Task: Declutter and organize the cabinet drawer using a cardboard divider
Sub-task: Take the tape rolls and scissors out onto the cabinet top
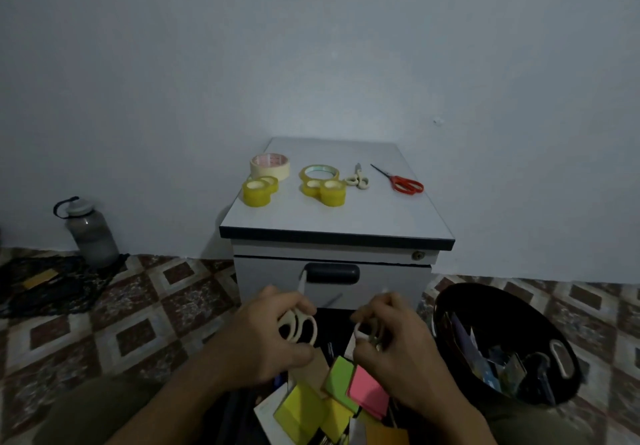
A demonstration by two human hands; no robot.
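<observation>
My left hand (266,337) grips a pair of cream-handled scissors (300,325), blades pointing up toward the cabinet front. My right hand (394,344) pinches a small cream-handled object (363,332), partly hidden by my fingers. Both hands hover over the open drawer (325,406), which holds yellow, green and pink sticky note pads (367,392), papers and a piece of brown cardboard (308,370). On the cabinet top (346,219) lie a masking tape roll (270,165), several yellow tape rolls (323,186), small cream scissors (358,179) and red scissors (403,183).
A black bin (460,302) with scraps and small items stands on the tiled floor to the right of the drawer. At the left, a grey water bottle (90,233) stands against the wall beside a dark mat (52,285). The wall lies just behind the cabinet.
</observation>
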